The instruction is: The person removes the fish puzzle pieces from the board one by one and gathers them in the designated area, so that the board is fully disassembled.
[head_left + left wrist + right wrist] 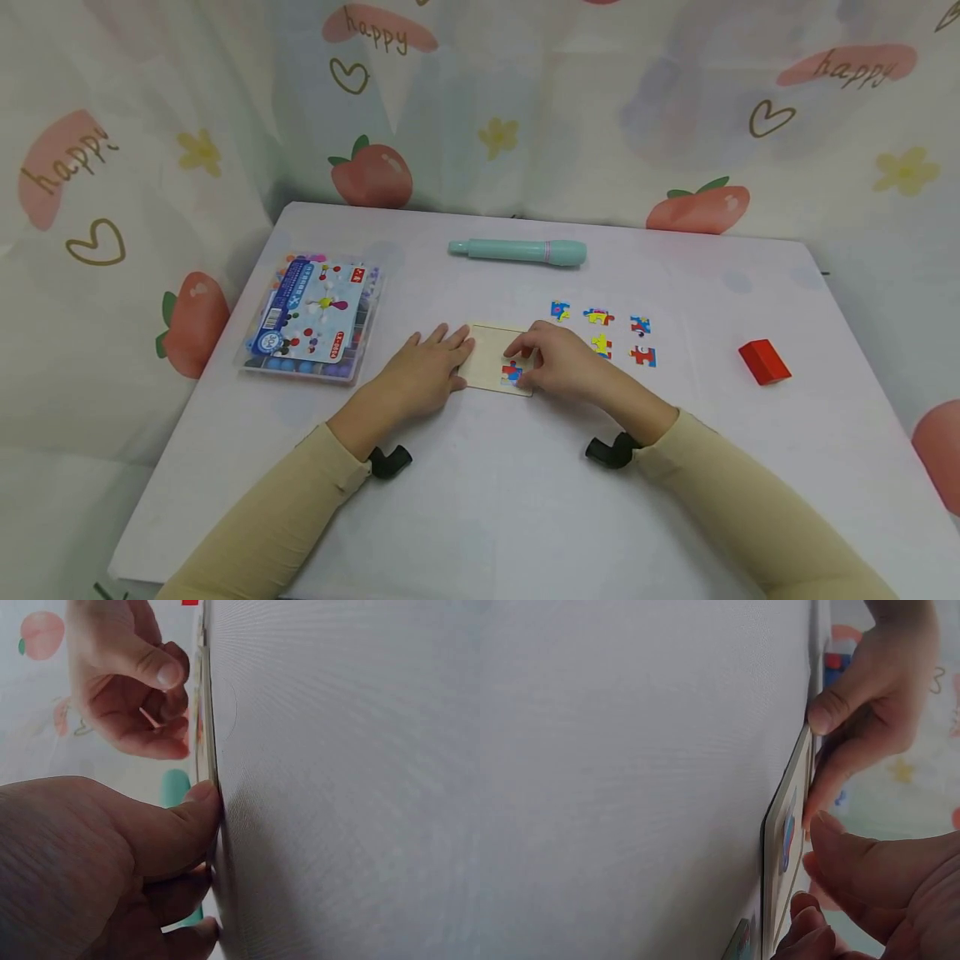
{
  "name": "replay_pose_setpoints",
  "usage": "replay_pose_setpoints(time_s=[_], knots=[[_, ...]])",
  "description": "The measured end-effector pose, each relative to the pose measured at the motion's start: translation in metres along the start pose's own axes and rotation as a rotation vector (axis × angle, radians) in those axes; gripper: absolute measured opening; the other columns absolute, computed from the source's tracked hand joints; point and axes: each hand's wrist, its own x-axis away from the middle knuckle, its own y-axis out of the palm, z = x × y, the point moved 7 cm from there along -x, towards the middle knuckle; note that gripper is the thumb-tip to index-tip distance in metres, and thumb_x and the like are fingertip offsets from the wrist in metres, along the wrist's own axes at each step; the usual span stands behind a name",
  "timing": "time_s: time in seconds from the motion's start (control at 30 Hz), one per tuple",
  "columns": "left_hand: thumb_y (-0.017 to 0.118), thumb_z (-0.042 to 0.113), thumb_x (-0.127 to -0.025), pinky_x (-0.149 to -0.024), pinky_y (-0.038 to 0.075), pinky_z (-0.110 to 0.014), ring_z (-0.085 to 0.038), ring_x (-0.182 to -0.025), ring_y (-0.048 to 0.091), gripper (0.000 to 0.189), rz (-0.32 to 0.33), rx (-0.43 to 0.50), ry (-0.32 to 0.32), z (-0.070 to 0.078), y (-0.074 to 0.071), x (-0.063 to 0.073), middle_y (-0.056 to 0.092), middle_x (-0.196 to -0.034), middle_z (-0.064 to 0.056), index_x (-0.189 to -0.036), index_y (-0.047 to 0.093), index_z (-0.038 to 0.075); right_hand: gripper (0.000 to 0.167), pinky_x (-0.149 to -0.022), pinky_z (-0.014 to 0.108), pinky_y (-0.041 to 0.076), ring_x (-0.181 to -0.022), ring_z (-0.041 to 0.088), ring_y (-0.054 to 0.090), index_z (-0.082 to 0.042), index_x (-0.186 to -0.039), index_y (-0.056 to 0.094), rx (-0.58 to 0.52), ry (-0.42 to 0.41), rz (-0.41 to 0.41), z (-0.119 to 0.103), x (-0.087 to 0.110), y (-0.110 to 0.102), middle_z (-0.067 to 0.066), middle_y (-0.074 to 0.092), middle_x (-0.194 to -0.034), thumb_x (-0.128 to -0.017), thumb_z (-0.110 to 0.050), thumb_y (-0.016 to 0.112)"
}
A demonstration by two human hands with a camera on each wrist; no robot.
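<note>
A shallow wooden puzzle board (486, 357) lies flat on the table between the hands. On its lower right part sits a red and blue jigsaw piece (512, 372), also visible edge-on as a coloured piece (788, 836) in the right wrist view. My left hand (423, 375) rests at the board's left edge with fingers spread, its thumb (196, 814) touching the rim. Over the right side of the board hovers my right hand (558, 358), fingers loosely bent beside the piece. Nothing shows between its thumb and fingers.
Several loose jigsaw pieces (598, 317) lie right of the board, partly behind the right hand. A clear plastic case (315, 321) of coloured parts stands left. A mint-green tube-shaped object (517, 252) lies behind the board, and a red block (765, 362) at far right.
</note>
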Motion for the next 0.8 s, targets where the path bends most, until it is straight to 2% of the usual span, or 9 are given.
replay_pose_setpoints(time_s=[0.2, 0.43, 0.57, 0.8], knots=[[0.063, 0.039, -0.109, -0.135, 0.020, -0.062, -0.031, -0.169, 0.019, 0.070, 0.004, 0.016, 0.010, 0.000, -0.001, 0.001, 0.022, -0.181, 0.003, -0.170, 0.034, 0.020, 0.032, -0.082, 0.031, 0.049, -0.094, 0.018, 0.058, -0.019, -0.116, 0.080, 0.031, 0.044, -0.046, -0.005, -0.003, 0.006, 0.002, 0.065, -0.109, -0.086, -0.016, 0.091], [0.063, 0.039, -0.109, -0.135, 0.020, -0.062, -0.031, -0.169, 0.019, 0.070, 0.010, 0.019, 0.012, -0.001, -0.002, 0.001, 0.022, -0.181, 0.002, -0.170, 0.035, 0.020, 0.029, -0.094, 0.038, 0.053, -0.100, 0.020, 0.061, -0.018, -0.109, 0.078, 0.055, 0.022, -0.023, -0.008, -0.005, 0.010, 0.001, 0.066, -0.110, -0.084, -0.014, 0.092], [0.064, 0.039, -0.109, -0.135, 0.020, -0.062, -0.031, -0.169, 0.020, 0.070, 0.014, 0.022, 0.014, -0.001, -0.002, 0.001, 0.023, -0.181, 0.002, -0.170, 0.035, 0.020, 0.028, -0.102, 0.043, 0.054, -0.106, 0.022, 0.061, -0.017, -0.109, 0.075, 0.074, 0.046, -0.013, -0.010, -0.005, 0.014, 0.003, 0.065, -0.112, -0.086, -0.013, 0.091], [0.064, 0.039, -0.109, -0.135, 0.021, -0.063, -0.032, -0.169, 0.020, 0.070, 0.014, 0.019, 0.020, 0.000, -0.001, 0.001, 0.023, -0.181, 0.001, -0.170, 0.035, 0.020, 0.027, -0.097, 0.041, 0.054, -0.102, 0.023, 0.058, -0.017, -0.108, 0.072, 0.088, 0.082, -0.002, -0.010, -0.002, 0.017, 0.004, 0.061, -0.109, -0.087, -0.011, 0.089]])
